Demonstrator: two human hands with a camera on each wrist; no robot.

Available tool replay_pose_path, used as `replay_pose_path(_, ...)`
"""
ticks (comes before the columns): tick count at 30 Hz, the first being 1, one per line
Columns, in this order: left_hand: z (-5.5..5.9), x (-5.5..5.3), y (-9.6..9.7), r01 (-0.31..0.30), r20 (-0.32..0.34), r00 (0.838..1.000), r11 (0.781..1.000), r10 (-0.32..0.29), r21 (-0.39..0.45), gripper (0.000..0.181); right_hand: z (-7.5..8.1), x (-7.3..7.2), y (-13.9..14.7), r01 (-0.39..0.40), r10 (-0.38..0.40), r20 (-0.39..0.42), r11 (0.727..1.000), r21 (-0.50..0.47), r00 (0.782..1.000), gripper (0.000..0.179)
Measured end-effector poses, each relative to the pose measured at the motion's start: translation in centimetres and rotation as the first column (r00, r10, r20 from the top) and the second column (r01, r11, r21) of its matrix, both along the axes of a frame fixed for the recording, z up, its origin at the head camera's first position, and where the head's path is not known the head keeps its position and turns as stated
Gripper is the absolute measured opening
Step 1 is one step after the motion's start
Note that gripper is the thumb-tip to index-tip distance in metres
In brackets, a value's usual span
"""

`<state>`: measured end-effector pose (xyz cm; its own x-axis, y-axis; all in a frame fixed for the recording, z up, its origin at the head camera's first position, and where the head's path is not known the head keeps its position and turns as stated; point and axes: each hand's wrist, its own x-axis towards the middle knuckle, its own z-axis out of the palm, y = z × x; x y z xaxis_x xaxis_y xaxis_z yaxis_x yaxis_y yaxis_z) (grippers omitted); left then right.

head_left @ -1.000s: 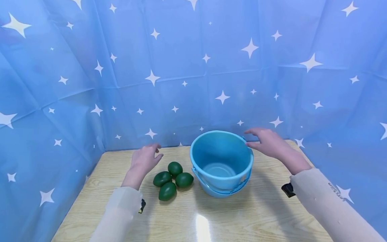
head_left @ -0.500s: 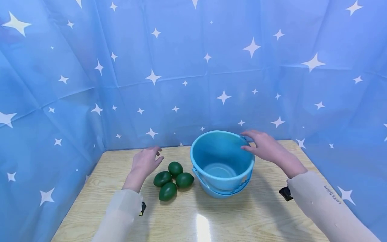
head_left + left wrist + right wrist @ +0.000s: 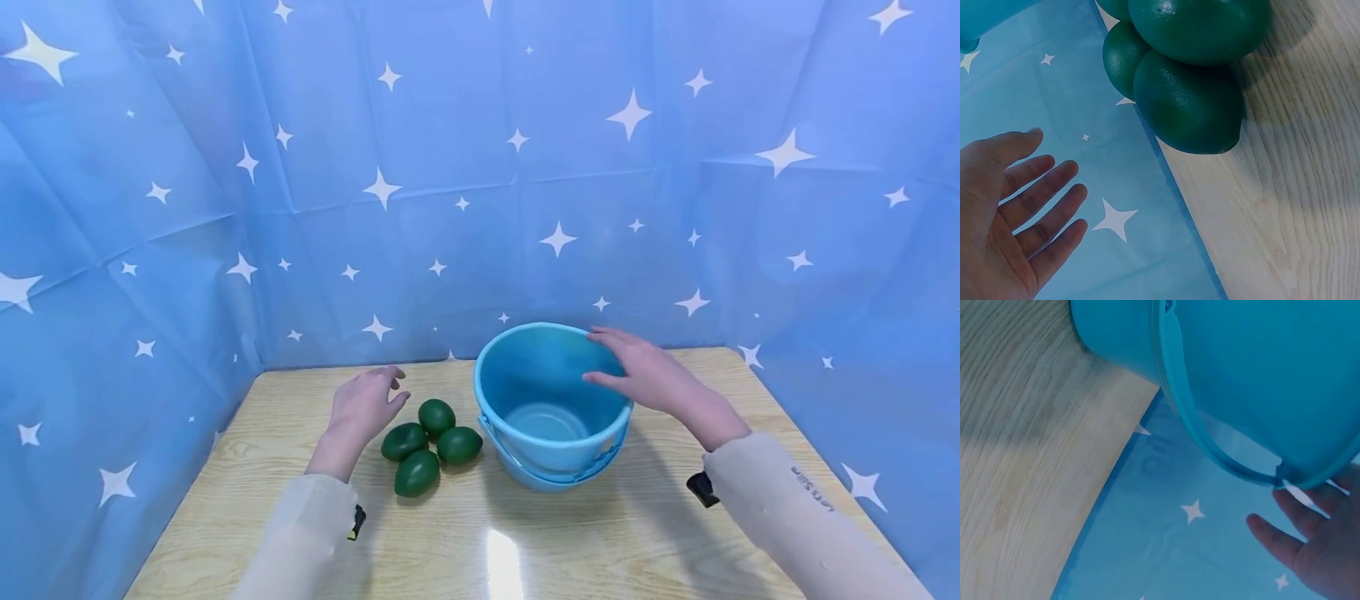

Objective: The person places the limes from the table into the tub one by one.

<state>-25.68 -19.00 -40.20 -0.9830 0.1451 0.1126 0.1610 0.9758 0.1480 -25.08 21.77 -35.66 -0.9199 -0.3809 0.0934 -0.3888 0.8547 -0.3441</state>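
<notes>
A light blue bucket (image 3: 555, 454) stands upright on the table, mouth tilted toward my view, its handle (image 3: 573, 478) hanging down in front. My right hand (image 3: 648, 371) is over the bucket's right rim, with thumb and fingers spread; whether it touches the rim I cannot tell. In the right wrist view its fingers (image 3: 1279, 540) show below the rim, near the handle's joint. Left of the bucket lie several smooth, dark green, lime-like fruits (image 3: 416, 473) in a cluster. My left hand (image 3: 363, 404) hovers behind and left of them, fingers loosely bent, holding nothing.
The pale wooden table (image 3: 442, 550) ends at the back against a blue curtain (image 3: 450, 208) with white stars, which also hangs at both sides. Black straps (image 3: 703, 488) sit at the sleeve cuffs.
My right hand has moved left, from beside the bucket's rim to over it. The left hand, fruits and bucket have stayed nearly in place.
</notes>
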Motion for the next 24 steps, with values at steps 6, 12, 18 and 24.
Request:
replay_pose_path(6, -0.4, 0.3, -0.2, 0.001, 0.007, 1.000, 1.000, -0.001, 0.007, 0.036, -0.4, 0.1, -0.3, -0.010, 0.010, 0.003, 1.000, -0.017, 1.000, 0.079)
replay_pose_path(12, -0.7, 0.5, -0.2, -0.001, 0.001, 1.000, 1.000, 0.001, 0.016, 0.037, -0.7, 0.0, -0.8, -0.011, 0.011, 0.008, 0.999, -0.031, 1.000, 0.083)
replay_pose_path(18, -1.0, 0.6, 0.1, 0.007, 0.020, 1.000, 1.000, -0.007, 0.018, 0.036, -0.9, -0.1, -1.3, -0.024, 0.024, 0.015, 0.999, -0.029, 1.000, 0.080)
replay_pose_path(24, -1.3, 0.7, 0.4, 0.010, 0.031, 0.999, 1.000, -0.010, 0.021, 0.035, -1.2, -0.2, -1.5, -0.023, 0.023, 0.004, 1.000, -0.005, 1.000, 0.083)
